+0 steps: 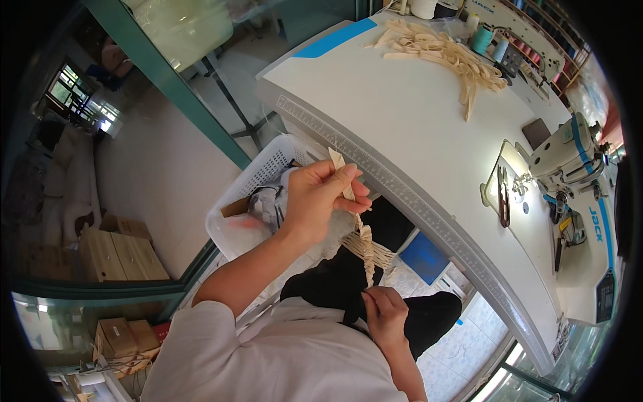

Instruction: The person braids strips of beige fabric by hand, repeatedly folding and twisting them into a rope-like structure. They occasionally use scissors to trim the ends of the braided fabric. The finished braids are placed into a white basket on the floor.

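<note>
A gathered, beige fabric strip [366, 244] stretches between my hands above my lap. My left hand [323, 197] pinches its upper part between thumb and fingers, with a flat end sticking up past them by the table edge. Lower down, my right hand [386, 313] is closed at the strip's other visible end, fingertips together. Between the hands the strip looks crinkled and twisted. Behind it, more narrow beige strips [383, 256] lie side by side across my black-clad legs. How far the strip runs past my right hand is hidden.
The white table [402, 100] has a ruler along its edge and a heap of beige strips [439, 53] at the back. Right, a sewing machine [579, 221] stands near thread snips [504, 197] and a dark phone [536, 133]. A white plastic basket [264, 167] holds bags beside my left arm.
</note>
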### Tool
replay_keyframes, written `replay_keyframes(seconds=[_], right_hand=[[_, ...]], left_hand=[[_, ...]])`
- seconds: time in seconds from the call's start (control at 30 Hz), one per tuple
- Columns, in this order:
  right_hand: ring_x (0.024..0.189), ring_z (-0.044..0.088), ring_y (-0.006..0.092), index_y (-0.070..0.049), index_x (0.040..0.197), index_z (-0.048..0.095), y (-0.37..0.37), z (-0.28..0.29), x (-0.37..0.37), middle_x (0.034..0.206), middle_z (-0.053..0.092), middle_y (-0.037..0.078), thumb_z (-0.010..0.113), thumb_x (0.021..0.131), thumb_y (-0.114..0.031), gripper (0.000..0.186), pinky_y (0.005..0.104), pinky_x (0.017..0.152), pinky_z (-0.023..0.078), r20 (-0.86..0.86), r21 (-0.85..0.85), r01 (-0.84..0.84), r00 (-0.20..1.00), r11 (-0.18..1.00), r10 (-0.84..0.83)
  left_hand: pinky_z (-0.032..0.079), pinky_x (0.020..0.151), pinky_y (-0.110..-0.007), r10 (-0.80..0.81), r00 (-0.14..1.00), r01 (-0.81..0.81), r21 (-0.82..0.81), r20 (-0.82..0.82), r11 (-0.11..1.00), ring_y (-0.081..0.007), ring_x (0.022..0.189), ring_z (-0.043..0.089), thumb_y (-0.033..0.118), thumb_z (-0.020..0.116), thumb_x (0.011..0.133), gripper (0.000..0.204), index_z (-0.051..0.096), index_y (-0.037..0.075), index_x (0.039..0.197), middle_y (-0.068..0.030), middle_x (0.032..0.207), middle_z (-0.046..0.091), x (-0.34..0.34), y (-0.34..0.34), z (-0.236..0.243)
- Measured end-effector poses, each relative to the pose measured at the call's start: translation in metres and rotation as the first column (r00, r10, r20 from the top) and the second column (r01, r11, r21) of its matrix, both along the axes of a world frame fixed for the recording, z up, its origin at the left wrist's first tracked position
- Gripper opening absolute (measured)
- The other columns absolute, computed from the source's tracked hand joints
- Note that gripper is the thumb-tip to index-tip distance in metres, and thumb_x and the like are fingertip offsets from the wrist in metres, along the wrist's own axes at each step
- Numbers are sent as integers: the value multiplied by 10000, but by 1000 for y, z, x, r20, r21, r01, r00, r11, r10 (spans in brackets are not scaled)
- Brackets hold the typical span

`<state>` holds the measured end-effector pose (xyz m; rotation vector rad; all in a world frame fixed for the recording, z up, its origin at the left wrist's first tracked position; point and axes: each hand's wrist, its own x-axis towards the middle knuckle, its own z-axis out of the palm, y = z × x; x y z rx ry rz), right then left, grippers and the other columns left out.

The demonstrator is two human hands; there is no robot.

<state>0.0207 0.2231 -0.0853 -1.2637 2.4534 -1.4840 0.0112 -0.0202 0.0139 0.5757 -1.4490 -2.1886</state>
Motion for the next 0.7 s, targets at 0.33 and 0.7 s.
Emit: replay_keyframes(seconds=[0.33, 0.7], right_hand=[[546, 516, 273, 1, 621, 520, 4, -3, 3, 636, 518, 109, 601, 935, -111, 343, 361, 510, 415, 351, 53, -241, 913, 969, 208], [667, 548, 140, 22, 640, 567, 11, 3, 2, 743, 619, 85, 433, 1048, -295, 534, 275, 647, 447, 876, -298, -289, 296, 910, 381]], left_hand=[[600, 575, -308, -64, 997, 64, -18, 31, 998, -247, 670, 704, 179, 589, 968, 246, 622, -65, 980, -165, 815, 687, 3, 9, 9], [602, 619, -314, -82, 997, 82, -33, -1, 996, -277, 792, 715, 203, 555, 987, 277, 617, -44, 1095, -184, 1003, 683, -2, 12, 8]])
